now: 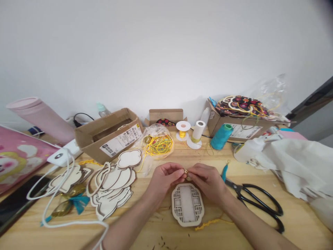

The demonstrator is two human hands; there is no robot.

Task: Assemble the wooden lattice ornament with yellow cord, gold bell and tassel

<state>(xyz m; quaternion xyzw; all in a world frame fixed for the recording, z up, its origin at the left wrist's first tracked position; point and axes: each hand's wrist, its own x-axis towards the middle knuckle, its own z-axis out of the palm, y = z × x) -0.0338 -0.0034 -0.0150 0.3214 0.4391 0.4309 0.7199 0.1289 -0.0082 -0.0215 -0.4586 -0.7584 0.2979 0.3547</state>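
Note:
My left hand (171,174) and my right hand (206,178) meet near the table's middle, thumbs and forefingers pinched on a small gold-coloured piece (185,171). Its exact kind is too small to make out. Just below them lies a pale wooden lattice frame (187,205) with scalloped corners and a whitish centre panel. A braided yellow cord (208,224) pokes out from beside its lower right edge, partly under my right forearm. To the right of my right hand rest black-handled scissors (256,205) and a teal tassel (224,172) with a small metal clasp.
Wooden cut-outs (111,189) are heaped on the left beside a white cable (70,222). Behind stand a cardboard box (109,139), yellow cord (159,145), thread spools (198,131), a teal thread cone (221,137) and a filled box (239,130). White cloth (299,163) lies right.

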